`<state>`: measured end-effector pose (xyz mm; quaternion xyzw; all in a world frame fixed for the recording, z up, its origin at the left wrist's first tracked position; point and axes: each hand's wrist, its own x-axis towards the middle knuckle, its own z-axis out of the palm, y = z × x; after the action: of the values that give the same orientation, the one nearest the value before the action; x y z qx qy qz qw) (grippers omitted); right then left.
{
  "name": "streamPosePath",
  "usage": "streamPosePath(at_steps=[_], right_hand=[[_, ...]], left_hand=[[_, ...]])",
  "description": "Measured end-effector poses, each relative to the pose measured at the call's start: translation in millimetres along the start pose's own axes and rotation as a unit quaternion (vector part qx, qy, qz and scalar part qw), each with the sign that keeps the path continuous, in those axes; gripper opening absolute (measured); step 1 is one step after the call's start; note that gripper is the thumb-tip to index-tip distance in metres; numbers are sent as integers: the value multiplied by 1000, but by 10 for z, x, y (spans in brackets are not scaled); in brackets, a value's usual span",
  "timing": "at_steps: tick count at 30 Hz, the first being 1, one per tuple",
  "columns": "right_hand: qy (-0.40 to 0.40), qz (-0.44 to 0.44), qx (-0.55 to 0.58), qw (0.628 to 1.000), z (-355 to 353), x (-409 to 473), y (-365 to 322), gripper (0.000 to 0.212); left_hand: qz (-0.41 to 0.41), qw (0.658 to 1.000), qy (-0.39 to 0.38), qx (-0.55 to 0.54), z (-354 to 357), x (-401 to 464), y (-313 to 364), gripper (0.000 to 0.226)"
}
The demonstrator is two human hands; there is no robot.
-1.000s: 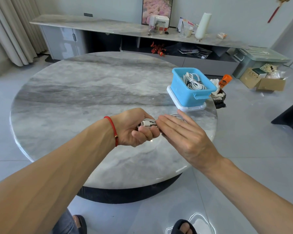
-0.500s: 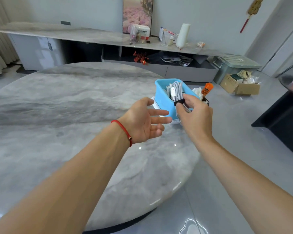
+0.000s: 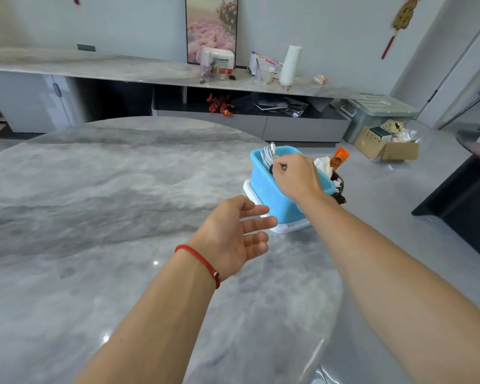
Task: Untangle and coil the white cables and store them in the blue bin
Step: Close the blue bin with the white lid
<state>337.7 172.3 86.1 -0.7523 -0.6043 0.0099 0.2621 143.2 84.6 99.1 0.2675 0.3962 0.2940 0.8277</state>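
The right hand (image 3: 295,177), right of centre, covers much of the rectangular blue plastic bin (image 3: 272,194); its curled fingers pinch the coiled white cables (image 3: 268,155), which stand near upright inside. The left hand (image 3: 233,236) hovers open-fingered below. The bin rests on a white lid (image 3: 284,228) on the round grey marble table (image 3: 108,203).

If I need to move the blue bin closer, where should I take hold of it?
Judging by its pose, grip the blue bin by its near-left rim, coming from the left with the free left hand. That wall faces you, bare and upright. The right hand and the white cables occupy the top, and clutter crowds the far right side.
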Motion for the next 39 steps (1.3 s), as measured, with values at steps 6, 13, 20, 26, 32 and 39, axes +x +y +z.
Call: streamPosePath(at_steps=[6,13,20,26,32,39], right_hand=[[-121,-52,-87,987,-74,-10,66,42],[-204,-9,-56,977,-381,40,18,50],[21,218,-56,974,-368,-103,485,43],[2,419,321,849,-278,-167,526,43],[92,394,271,874,-459,-203,426,34],[-4,262,276,925,-1013,-486,-134,10]], left_hand=[[-19,1000,11,10,52,39,-103,37],[-4,1000,20,19,105,24,-97,33],[-1,999,24,21,172,-38,-100,25],[14,999,37,29,175,-174,-38,21],[63,995,69,46,130,-363,86,19],[300,860,249,328,-223,-528,154,42]])
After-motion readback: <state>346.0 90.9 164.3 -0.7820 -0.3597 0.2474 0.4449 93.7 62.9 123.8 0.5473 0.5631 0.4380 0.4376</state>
